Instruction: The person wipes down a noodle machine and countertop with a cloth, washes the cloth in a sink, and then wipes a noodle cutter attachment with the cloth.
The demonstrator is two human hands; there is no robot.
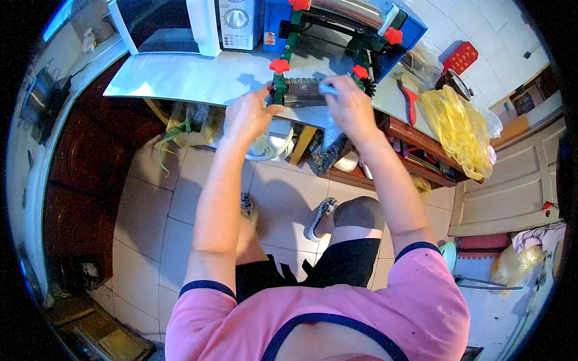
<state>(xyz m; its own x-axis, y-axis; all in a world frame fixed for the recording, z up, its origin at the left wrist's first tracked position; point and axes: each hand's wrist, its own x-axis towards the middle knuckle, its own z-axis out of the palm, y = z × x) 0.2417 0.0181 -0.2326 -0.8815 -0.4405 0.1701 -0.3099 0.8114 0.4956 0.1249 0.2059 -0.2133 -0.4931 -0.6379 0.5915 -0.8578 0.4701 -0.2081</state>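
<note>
In front of me on the counter stands a noodle machine (299,90), with a ribbed cutter roller in a green frame. My left hand (250,114) is closed at the roller's left end, its thumb and fingers against the green end piece. My right hand (350,108) is closed on a light blue cloth (329,132), pressed to the right part of the roller. The cloth's lower end hangs over the counter edge. Red star knobs (279,66) top the frame, and a shiny steel roller (349,13) lies behind.
A microwave (236,24) stands at the back left of the counter (168,78). To the right lie a red-handled tool (409,102) and a yellow plastic bag (460,129). Below the counter edge are a white bucket (274,141) and a wooden shelf (415,150) with items.
</note>
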